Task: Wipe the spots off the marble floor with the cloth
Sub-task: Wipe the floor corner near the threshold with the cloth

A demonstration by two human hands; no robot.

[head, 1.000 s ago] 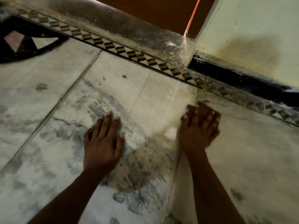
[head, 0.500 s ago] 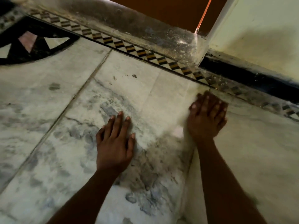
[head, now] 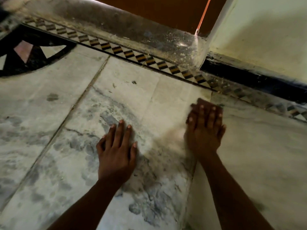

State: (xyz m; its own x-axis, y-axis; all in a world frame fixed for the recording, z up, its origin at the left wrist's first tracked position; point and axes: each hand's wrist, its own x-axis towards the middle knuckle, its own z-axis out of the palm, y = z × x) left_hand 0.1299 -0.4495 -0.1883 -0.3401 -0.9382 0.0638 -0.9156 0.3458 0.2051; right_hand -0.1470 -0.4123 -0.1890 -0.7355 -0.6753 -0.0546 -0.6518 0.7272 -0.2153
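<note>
Veined grey-white marble floor [head: 58, 163] – checkered border strip [head: 116, 49], dusty stone threshold [head: 132, 25], cream wall [head: 265, 35] with black skirting [head: 249, 77].

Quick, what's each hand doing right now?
Left hand: open, flat on the marble floor, holding nothing.
Right hand: open, fingers straight, pressing the brown cloth onto the floor.

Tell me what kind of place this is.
Probably a doorway inside a house: a marble floor edged by a patterned tile border, a raised dusty threshold beneath a brown door, and a painted wall.
</note>
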